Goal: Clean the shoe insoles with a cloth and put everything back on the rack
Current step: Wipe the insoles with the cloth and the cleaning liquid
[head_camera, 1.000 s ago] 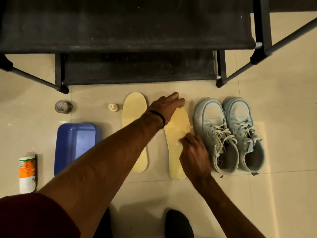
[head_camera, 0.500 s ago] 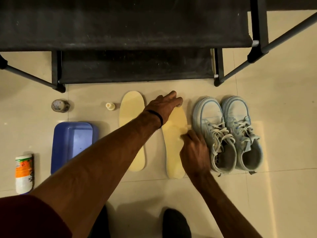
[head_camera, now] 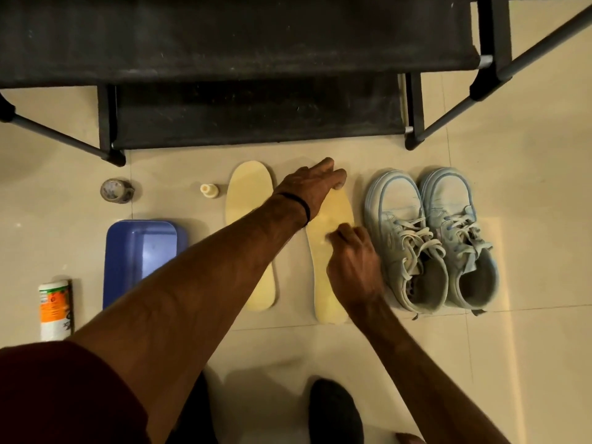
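Two pale yellow insoles lie side by side on the tiled floor (head_camera: 512, 363), toes pointing at the black rack (head_camera: 256, 116), which is the landmark here. The right insole (head_camera: 333, 216) lies in front of the rack's lower shelf, just beside the shoes. The left hand (head_camera: 312, 184) reaches across with fingers nearly straight and pressed flat on the toe end of this insole, closest to the rack; a dark band circles the wrist. The right hand (head_camera: 352, 261) sits on the middle of the same insole, farther from the rack, fingers curled with the tips bunched against the surface. It is blurred, and whether it pinches a cloth cannot be told.

The left insole (head_camera: 250, 200) lies free, beside the other and partly crossed by the left forearm. The pair of light blue shoes (head_camera: 429, 238), laces loose, stands in front of the rack's right leg, toes toward it.

Leftward along the rack's front are a small cap (head_camera: 209, 190) and a tape roll (head_camera: 116, 190). Farther from the rack than these sits a blue tub (head_camera: 141, 251), and a white-and-orange bottle (head_camera: 54, 309) lies farthest left.
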